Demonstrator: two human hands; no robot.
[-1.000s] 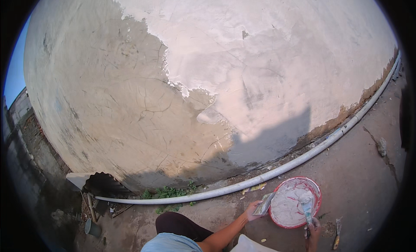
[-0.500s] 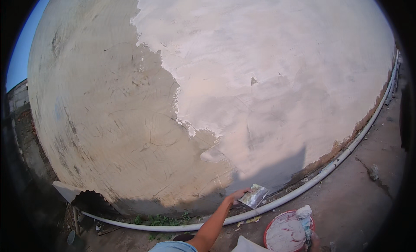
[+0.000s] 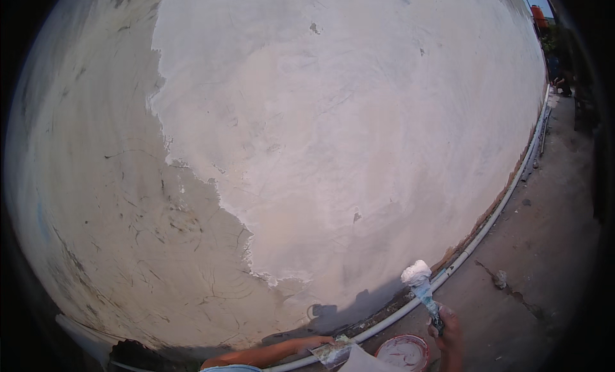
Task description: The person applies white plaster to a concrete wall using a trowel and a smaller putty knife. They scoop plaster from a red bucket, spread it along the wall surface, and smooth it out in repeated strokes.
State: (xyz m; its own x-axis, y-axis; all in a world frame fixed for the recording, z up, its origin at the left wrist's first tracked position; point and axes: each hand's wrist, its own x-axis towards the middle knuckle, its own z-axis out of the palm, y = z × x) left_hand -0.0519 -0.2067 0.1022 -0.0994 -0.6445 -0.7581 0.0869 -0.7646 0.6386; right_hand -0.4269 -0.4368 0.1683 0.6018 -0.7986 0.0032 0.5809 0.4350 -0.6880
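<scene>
My right hand (image 3: 450, 330) is wrapped round the handle of a putty knife (image 3: 425, 296), raised beside the wall's foot. A thick lump of white putty (image 3: 416, 272) sits on its blade. My left hand (image 3: 316, 342) grips the edge of a flat, thin, putty-smeared plate (image 3: 333, 351) low in front of the wall. Between the two hands stands a red-rimmed bucket (image 3: 425, 359) with white putty in it. The wall (image 3: 359, 148) is coated pale white in the middle and right; its left part (image 3: 122, 199) is bare, greyish and scratched, with a ragged border between.
A white pipe (image 3: 477, 241) runs along the foot of the wall. Right of it lies the concrete ground (image 3: 512, 257), with a crack and a small lump. A pale, flat-looking shape (image 3: 364, 361) at the lower edge partly covers the bucket's left side. Far right, a person (image 3: 562, 84) crouches.
My right hand has risen from the bucket, bringing up the putty knife with its lump of putty. My left hand still holds the plate, now lower in view. The view has shifted up and right.
</scene>
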